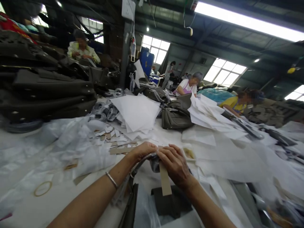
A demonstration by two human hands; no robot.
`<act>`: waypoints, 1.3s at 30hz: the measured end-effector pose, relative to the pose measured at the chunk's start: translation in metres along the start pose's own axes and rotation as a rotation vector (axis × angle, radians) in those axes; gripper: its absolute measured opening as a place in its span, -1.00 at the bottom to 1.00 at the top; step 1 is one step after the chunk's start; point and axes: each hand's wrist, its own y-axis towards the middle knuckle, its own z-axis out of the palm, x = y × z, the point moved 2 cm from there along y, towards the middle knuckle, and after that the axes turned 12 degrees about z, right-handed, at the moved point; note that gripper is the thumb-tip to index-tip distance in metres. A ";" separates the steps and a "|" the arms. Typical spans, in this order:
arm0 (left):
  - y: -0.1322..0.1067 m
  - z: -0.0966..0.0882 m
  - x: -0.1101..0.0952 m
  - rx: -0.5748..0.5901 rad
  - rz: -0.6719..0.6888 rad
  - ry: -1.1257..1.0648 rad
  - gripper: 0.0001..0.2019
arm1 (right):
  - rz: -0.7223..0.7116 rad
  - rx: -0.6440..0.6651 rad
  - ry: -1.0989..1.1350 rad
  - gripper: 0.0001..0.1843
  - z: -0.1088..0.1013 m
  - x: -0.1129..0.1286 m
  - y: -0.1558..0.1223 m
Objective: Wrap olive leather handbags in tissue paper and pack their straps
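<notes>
My left hand [142, 151] and my right hand [174, 164] meet over the near middle of a white worktable [54, 202]. Both have their fingers curled around a grey strap or handle [154, 162] of a dark bag [147, 205] that lies below them, partly wrapped in clear plastic. A tan card strip [165, 182] hangs down from under my right hand. A thin metal bangle [111, 180] circles my left wrist.
Stacks of white paper sheets [137, 112] and a finished grey handbag [177, 117] lie farther back. Dark bags [45, 91] are piled high at the left. A rubber band [42, 188] lies near left. Several other people work at the far tables.
</notes>
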 end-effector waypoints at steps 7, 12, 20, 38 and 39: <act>-0.002 -0.005 -0.010 -0.174 0.063 0.355 -0.86 | -0.046 0.076 0.066 -0.67 -0.004 -0.003 0.000; -0.007 -0.002 -0.022 -0.241 0.105 0.688 -0.92 | -0.006 0.169 0.149 -0.65 -0.004 -0.009 0.000; -0.020 0.017 -0.040 -0.247 0.174 0.976 -0.83 | 0.493 0.270 0.389 -0.80 -0.004 -0.020 0.011; -0.027 0.029 -0.028 -0.219 0.252 0.596 -0.79 | 1.155 0.397 0.832 -0.72 0.011 -0.041 0.001; -0.027 0.030 -0.029 -0.229 0.252 0.597 -0.80 | 1.170 0.372 0.829 -0.68 0.011 -0.041 0.001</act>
